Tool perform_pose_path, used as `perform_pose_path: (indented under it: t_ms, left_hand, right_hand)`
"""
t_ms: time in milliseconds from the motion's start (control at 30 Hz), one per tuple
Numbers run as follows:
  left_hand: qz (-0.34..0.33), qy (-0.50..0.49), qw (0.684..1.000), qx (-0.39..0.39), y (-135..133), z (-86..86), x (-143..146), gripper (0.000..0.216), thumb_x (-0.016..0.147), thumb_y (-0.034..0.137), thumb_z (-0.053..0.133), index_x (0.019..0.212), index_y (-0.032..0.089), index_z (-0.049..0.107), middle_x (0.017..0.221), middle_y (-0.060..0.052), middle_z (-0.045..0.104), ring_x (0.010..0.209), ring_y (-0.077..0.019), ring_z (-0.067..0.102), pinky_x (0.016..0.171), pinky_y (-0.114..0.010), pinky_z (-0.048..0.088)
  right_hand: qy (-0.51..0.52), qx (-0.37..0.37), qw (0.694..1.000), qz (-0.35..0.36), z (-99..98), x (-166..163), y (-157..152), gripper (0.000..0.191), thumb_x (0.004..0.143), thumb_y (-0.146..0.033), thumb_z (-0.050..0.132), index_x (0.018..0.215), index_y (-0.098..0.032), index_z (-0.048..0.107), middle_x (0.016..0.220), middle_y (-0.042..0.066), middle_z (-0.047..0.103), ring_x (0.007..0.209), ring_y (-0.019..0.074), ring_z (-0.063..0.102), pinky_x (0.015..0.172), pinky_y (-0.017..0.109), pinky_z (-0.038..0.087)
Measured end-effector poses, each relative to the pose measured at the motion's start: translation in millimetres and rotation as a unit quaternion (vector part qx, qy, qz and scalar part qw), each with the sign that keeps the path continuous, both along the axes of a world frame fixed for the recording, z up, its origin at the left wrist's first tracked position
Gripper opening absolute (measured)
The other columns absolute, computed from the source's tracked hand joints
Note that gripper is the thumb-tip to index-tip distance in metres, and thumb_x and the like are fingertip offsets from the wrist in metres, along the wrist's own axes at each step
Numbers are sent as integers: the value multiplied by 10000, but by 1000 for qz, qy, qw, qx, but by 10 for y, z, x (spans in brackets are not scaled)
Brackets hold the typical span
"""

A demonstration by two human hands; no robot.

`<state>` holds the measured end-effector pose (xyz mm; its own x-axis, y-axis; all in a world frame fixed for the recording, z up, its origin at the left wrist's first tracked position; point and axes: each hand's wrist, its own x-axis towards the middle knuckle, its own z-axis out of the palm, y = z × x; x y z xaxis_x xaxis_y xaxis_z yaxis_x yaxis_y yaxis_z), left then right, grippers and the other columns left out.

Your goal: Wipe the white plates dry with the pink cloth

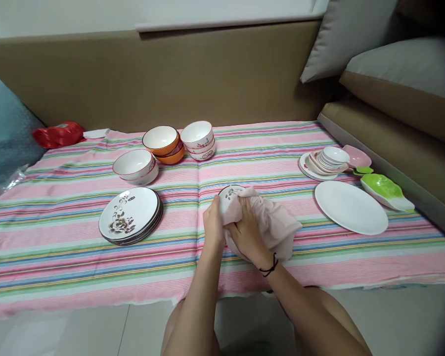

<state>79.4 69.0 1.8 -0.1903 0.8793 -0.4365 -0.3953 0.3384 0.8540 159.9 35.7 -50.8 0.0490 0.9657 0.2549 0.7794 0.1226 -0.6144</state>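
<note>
1. Two hands meet at centre frame, just above the striped cover (244, 148). The left hand (212, 225) grips the rim of a flowered dish (230, 194), and the right hand (246, 235) is closed on a pink rag (278, 225) bunched against it.
2. Wiping of this dish looks partway done: the rag hides most of it, and only its upper left part shows.
3. Left of centre lies a plate stack (129, 215) with a like flower pattern. Whether it has been wiped cannot be told.
4. Right of centre lie a white plate (350, 206) and a green dish (385, 190), well apart from the hands.
5. Farther back are bowls (161, 141) at upper left, saucers (328, 160) beside a pink dish (358, 158) at upper right, and a red bag (57, 134) at far left.
6. Nothing lies between the hands and either pile, so reaching either looks unhindered.
</note>
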Motion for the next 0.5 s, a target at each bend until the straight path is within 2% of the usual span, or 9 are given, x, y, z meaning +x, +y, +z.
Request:
perform_pose_path:
  t_ms: [100, 200, 267, 400, 500]
  left_hand:
    - [-14, 6, 1000, 12, 25, 12, -11, 335, 743, 456, 627, 830, 141, 699, 853, -55, 690, 784, -182, 611, 681, -264, 470]
    - [-26, 18, 998, 52, 25, 19, -10, 343, 728, 463, 638, 814, 137, 698, 842, -49, 683, 794, -178, 605, 701, -259, 456]
    - [-38, 27, 996, 77, 14, 24, 2, 367, 727, 484, 631, 815, 133, 695, 804, -42, 670, 766, -172, 592, 693, -263, 444]
    - [-64, 38, 992, 101, -11, 39, 34, 388, 722, 517, 622, 812, 144, 682, 708, -13, 621, 678, -154, 542, 628, -260, 415]
    - [-103, 53, 987, 113, -28, 55, 43, 379, 741, 528, 601, 736, 152, 650, 651, -2, 571, 625, -143, 494, 580, -256, 383]
  right_hand:
    - [-6, 21, 997, 78, 35, -15, 9, 573, 925, -291, 318, 1477, -191, 207, 1537, 83, 201, 1435, 279, 37, 1143, 555, 139]
    - [-16, 51, 994, 96, 63, 65, 69, 639, 919, -292, 344, 1497, -222, 79, 1542, 68, 189, 1437, 261, 26, 1144, 557, 148]
    - [-21, 75, 995, 65, 83, 151, 111, 676, 912, -285, 357, 1497, -210, 27, 1537, 83, 193, 1436, 258, 46, 1142, 554, 160]
    - [-19, 117, 993, -23, 137, 296, 163, 674, 908, -277, 359, 1492, -187, 34, 1538, 116, 160, 1430, 283, 62, 1125, 573, 165]
    - [12, 141, 986, -83, 170, 338, 183, 678, 902, -315, 390, 1482, -189, 62, 1511, 138, 213, 1404, 288, 165, 1096, 560, 229]
